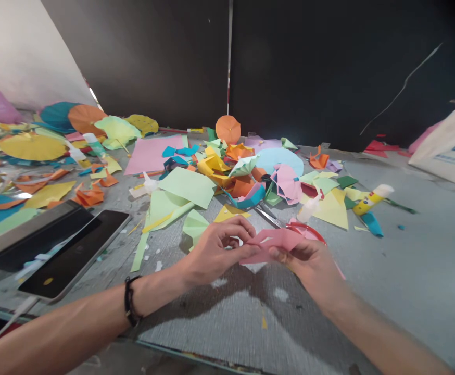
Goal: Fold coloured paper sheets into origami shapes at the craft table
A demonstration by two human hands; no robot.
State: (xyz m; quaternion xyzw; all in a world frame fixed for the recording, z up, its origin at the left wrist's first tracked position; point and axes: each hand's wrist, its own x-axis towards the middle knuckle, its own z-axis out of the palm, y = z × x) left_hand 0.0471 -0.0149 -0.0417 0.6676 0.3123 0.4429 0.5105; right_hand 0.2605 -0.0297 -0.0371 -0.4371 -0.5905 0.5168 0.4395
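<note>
A folded piece of pink paper [286, 238] is held between both hands just above the grey table. My left hand [223, 245] pinches its left end between thumb and fingers, a dark bracelet on the wrist. My right hand [313, 263] grips the right end, thumb on the near side. Right behind the paper lie scissors [308, 228] with red handles, their blades pointing away to the left and the handles partly hidden by the paper and my right hand. Light green paper sheets [188, 187] lie beyond my left hand.
Folded coloured paper pieces heap across the table [407, 291]. At left lie a phone [75, 255] with a cable and a dark case [36, 234]. A yellow glue stick [371, 200] lies at right, near a white bag [446, 148]. A dark panel [329, 67] stands behind.
</note>
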